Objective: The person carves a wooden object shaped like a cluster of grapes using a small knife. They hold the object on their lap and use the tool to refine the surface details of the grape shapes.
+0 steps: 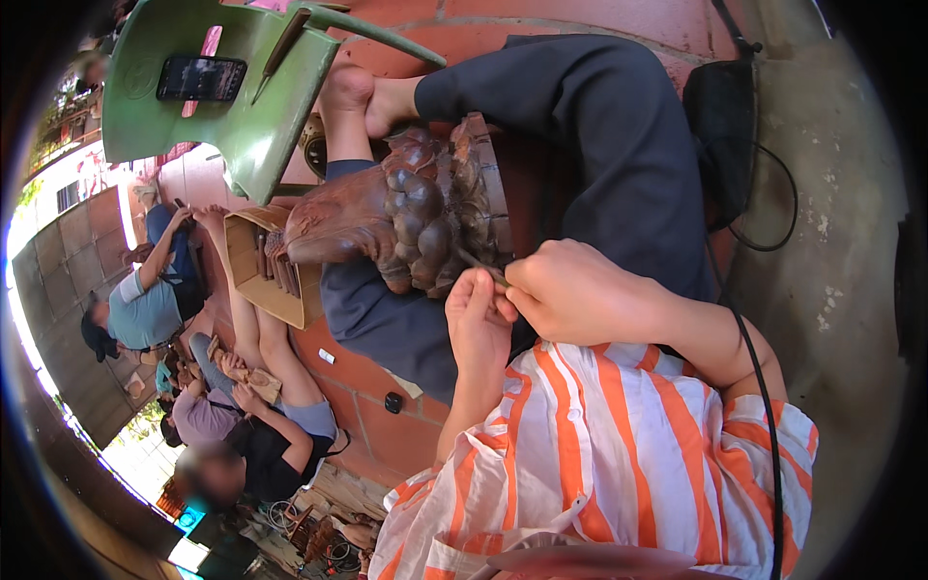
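Red-tiled floor (372, 430), laid with pale joints, is seen under the work; a grey, stained surface (831, 193) is seen along the right side. At the far left the scene is opened onto bright daylight.

A dark brown wood carving (420, 208), cut with rounded lobes and a smooth, broad projecting part, is framed by the bent legs in dark trousers (590, 126), partly over the left leg. A thin tool (471, 258) is directed at the carving's near side, its tip seemingly in contact; the exact contact cannot be told. The tool is gripped by the right hand (556, 285), fingers curled closed around its rear part. By the left hand (480, 324) the same tool is pinched farther forward, between thumb and fingers, close beside the carving. Whether the carving is also touched by the left fingertips cannot be told.

An open cardboard box (290, 307), filled in part with slim brown tools (277, 266), is placed just left of the carving. Beyond it, a green plastic chair (266, 126) is noted, on which a dark phone (201, 78) and a pointed tool (282, 53) are laid. A small black object (393, 402) and a white one (327, 357) are left on the tiles. Two co-workers (145, 307) (275, 449) are seated at left; wood is held by the nearer one. An orange-and-white striped shirt (599, 435) is worn.
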Available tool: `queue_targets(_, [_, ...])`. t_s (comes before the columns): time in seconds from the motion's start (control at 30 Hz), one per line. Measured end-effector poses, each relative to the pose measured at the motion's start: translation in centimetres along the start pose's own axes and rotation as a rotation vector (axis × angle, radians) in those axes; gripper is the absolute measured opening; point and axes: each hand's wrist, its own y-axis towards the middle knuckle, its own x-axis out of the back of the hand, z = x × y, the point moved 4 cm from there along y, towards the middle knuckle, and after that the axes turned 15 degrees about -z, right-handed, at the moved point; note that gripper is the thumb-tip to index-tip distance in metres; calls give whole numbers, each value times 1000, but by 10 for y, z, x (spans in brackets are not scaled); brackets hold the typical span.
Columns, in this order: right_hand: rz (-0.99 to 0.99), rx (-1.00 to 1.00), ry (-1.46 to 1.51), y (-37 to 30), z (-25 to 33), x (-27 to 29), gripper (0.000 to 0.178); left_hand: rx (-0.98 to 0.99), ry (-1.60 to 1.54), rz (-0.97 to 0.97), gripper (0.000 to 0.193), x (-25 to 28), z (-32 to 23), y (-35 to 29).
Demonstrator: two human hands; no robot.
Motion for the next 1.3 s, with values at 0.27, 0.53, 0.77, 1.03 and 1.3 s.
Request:
queue_targets(0.27, [-24, -95, -126, 8, -2, 6, 19, 84, -52, 1, 15, -6, 9, 15])
queue_targets(0.53, [-60, 74, 84, -11, 18, 9, 20, -73, 43, 51, 18, -2, -17, -12])
queue_targets(0.77, [-51, -89, -153, 9, -3, 3, 19, 59, 41, 11, 17, -3, 3, 21])
queue_targets(1.03, [-16, -22, 7, -11, 7, 6, 19, -82, 102, 96, 18, -4, -17, -10])
queue_targets(1.3, [-62, -40, -78, 6, -3, -5, 21, -31, 140, -6, 18, -5, -5, 19])
